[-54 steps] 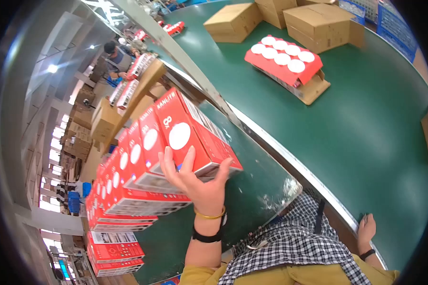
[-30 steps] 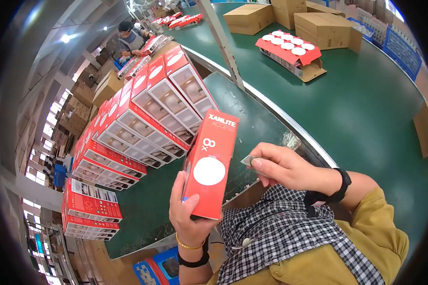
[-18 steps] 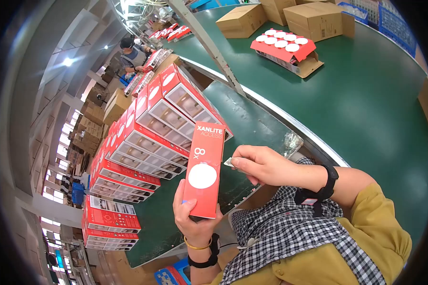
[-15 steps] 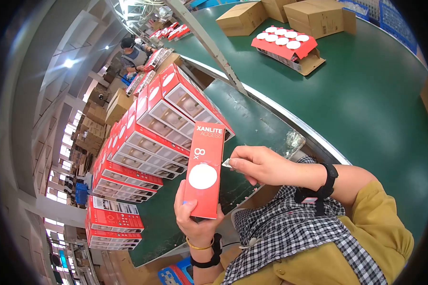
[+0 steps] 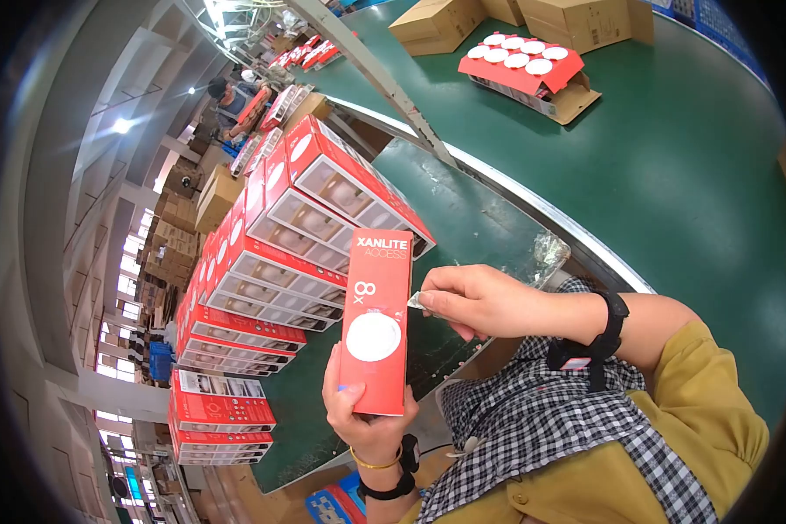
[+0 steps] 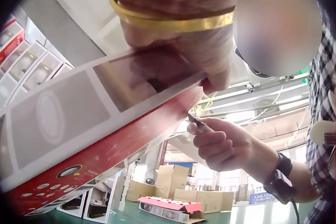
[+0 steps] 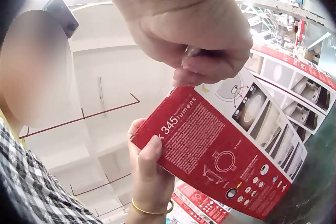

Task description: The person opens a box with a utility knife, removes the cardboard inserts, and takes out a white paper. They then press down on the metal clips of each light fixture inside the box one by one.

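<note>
A red and white carton printed "XANLITE ACCESS 8x" [image 5: 377,275] stands nearly upright in front of the body. My left hand [image 5: 368,428] grips its lower end, thumb on the red face with the white circle. Between thumb and fingertips, my right hand [image 5: 489,303] pinches a small flat pointed piece [image 5: 415,300], whose tip is right at the carton's right edge. From the left wrist, that piece looks like a dark, thin blade [image 6: 197,122]. The right wrist view shows the carton's printed red side [image 7: 210,150] below the right hand [image 7: 205,50], which hides part of its upper edge.
Rows of similar cartons [image 5: 275,253] stand to the left on the green worktable [image 5: 463,196]. Beyond a metal post [image 5: 384,83], an open-ended red carton [image 5: 528,74] and brown cardboard boxes [image 5: 576,22] sit on a larger green surface. Another person [image 5: 231,105] works at the back left.
The left hand has taken a carton from the row's near end and brought it before the body. My right hand has come up from the lower right, pinching the pointed piece against the carton's edge.
</note>
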Demonstrator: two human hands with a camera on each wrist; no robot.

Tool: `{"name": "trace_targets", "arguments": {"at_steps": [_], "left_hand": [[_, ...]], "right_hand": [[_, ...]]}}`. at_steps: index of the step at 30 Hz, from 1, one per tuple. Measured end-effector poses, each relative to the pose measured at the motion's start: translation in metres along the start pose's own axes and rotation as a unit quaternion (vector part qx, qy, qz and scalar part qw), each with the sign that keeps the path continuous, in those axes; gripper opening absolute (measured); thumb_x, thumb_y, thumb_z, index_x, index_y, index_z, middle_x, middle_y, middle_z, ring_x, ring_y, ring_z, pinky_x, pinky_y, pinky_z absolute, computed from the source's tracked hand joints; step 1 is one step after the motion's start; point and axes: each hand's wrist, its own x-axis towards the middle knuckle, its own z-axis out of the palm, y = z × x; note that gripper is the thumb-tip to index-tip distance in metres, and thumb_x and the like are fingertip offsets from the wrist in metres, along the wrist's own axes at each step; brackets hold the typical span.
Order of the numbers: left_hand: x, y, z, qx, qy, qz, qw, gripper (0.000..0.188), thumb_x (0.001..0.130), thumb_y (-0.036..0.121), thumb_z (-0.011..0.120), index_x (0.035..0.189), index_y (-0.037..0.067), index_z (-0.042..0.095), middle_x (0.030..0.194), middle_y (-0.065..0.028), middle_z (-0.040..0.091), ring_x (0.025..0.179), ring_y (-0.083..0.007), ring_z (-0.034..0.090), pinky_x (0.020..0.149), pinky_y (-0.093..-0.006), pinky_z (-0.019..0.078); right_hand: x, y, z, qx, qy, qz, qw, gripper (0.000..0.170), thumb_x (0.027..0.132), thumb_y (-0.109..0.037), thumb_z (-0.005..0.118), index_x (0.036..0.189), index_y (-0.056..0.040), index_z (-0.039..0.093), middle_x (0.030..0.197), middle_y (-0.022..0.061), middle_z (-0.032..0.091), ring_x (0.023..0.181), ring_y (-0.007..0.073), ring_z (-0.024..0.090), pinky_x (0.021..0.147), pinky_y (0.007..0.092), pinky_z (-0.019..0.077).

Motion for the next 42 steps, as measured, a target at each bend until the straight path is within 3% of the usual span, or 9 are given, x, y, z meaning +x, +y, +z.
{"name": "trace_targets", "arguments": {"at_steps": [11, 18, 21, 24, 30, 32, 36, 39, 42], "left_hand": [[0.007, -0.002, -0.020, -0.053, -0.016, -0.016, 0.998, 0.074, 0.065, 0.010, 0.085, 0.120, 0.014, 0.035, 0.134, -0.0326, 0.051, 0.116, -0.0435, 0.063, 0.093, -0.0467, 0.0568], [0.016, 0.003, -0.018, -0.037, -0.027, -0.001, 0.999, 0.073, 0.068, 0.012, 0.085, 0.120, 0.014, 0.034, 0.133, -0.0327, 0.052, 0.116, -0.0436, 0.063, 0.092, -0.0457, 0.0568], [0.016, 0.001, -0.015, -0.055, -0.027, -0.006, 0.998, 0.071, 0.069, 0.013, 0.085, 0.120, 0.014, 0.035, 0.133, -0.0322, 0.053, 0.115, -0.0431, 0.063, 0.093, -0.0453, 0.0563], [0.019, 0.000, -0.011, -0.086, -0.013, 0.006, 0.996, 0.070, 0.068, 0.014, 0.085, 0.119, 0.014, 0.036, 0.132, -0.0318, 0.054, 0.115, -0.0427, 0.064, 0.092, -0.0449, 0.0564], [0.022, -0.003, -0.011, -0.083, -0.025, 0.019, 0.996, 0.071, 0.068, 0.013, 0.086, 0.119, 0.015, 0.037, 0.131, -0.0317, 0.055, 0.116, -0.0424, 0.064, 0.093, -0.0453, 0.0558], [0.022, -0.004, -0.009, -0.099, -0.025, 0.024, 0.994, 0.071, 0.068, 0.012, 0.086, 0.119, 0.015, 0.037, 0.132, -0.0321, 0.055, 0.116, -0.0427, 0.063, 0.095, -0.0458, 0.0549], [0.026, -0.006, -0.007, -0.114, -0.025, 0.028, 0.993, 0.071, 0.068, 0.011, 0.086, 0.119, 0.015, 0.037, 0.132, -0.0322, 0.055, 0.116, -0.0430, 0.063, 0.095, -0.0461, 0.0546], [0.030, -0.005, -0.007, -0.128, -0.033, 0.030, 0.991, 0.072, 0.068, 0.011, 0.086, 0.119, 0.015, 0.036, 0.131, -0.0322, 0.055, 0.116, -0.0433, 0.063, 0.095, -0.0462, 0.0546], [0.033, -0.007, -0.008, -0.138, -0.047, 0.035, 0.989, 0.073, 0.068, 0.011, 0.088, 0.119, 0.014, 0.036, 0.131, -0.0328, 0.055, 0.115, -0.0430, 0.063, 0.096, -0.0469, 0.0541]], "right_hand": [[0.010, -0.007, -0.006, -0.055, -0.061, -0.174, 0.981, 0.028, 0.105, -0.030, 0.050, 0.104, -0.0052, 0.062, 0.059, 0.0002, 0.054, 0.053, 0.0086, 0.054, 0.051, 0.0265, 0.0456], [0.002, -0.006, -0.005, 0.122, -0.165, -0.042, 0.978, 0.028, 0.107, -0.030, 0.048, 0.105, -0.0055, 0.061, 0.061, -0.0010, 0.052, 0.052, 0.0074, 0.051, 0.050, 0.0254, 0.0429], [-0.002, -0.011, -0.002, -0.064, -0.030, -0.186, 0.980, 0.029, 0.107, -0.030, 0.048, 0.109, -0.0041, 0.061, 0.061, -0.0003, 0.052, 0.053, 0.0085, 0.051, 0.050, 0.0272, 0.0433], [-0.003, -0.014, -0.006, 0.012, -0.136, -0.056, 0.989, 0.030, 0.106, -0.030, 0.050, 0.113, -0.0034, 0.061, 0.062, 0.0036, 0.055, 0.054, 0.0121, 0.055, 0.052, 0.0307, 0.0458], [-0.006, -0.014, -0.006, -0.045, -0.101, -0.143, 0.984, 0.031, 0.106, -0.030, 0.051, 0.109, -0.0012, 0.062, 0.062, 0.0061, 0.057, 0.054, 0.0142, 0.057, 0.054, 0.0325, 0.0466], [-0.004, -0.008, -0.007, -0.166, -0.041, -0.279, 0.945, 0.031, 0.106, -0.029, 0.051, 0.108, -0.0007, 0.062, 0.061, 0.0058, 0.056, 0.054, 0.0142, 0.057, 0.055, 0.0328, 0.0467], [-0.008, -0.026, -0.017, -0.111, -0.155, -0.078, 0.978, 0.037, 0.107, -0.024, 0.049, 0.139, -0.0062, 0.055, 0.098, 0.0087, 0.072, 0.060, 0.0141, 0.061, 0.059, 0.0317, 0.0529], [-0.008, -0.017, -0.019, -0.124, -0.133, -0.105, 0.978, 0.037, 0.107, -0.025, 0.050, 0.137, -0.0057, 0.056, 0.098, 0.0089, 0.073, 0.060, 0.0146, 0.061, 0.059, 0.0319, 0.0532], [-0.003, -0.011, -0.024, -0.171, -0.088, -0.294, 0.936, 0.036, 0.106, -0.024, 0.052, 0.137, -0.0062, 0.057, 0.098, 0.0087, 0.073, 0.061, 0.0141, 0.062, 0.060, 0.0312, 0.0534]]}}
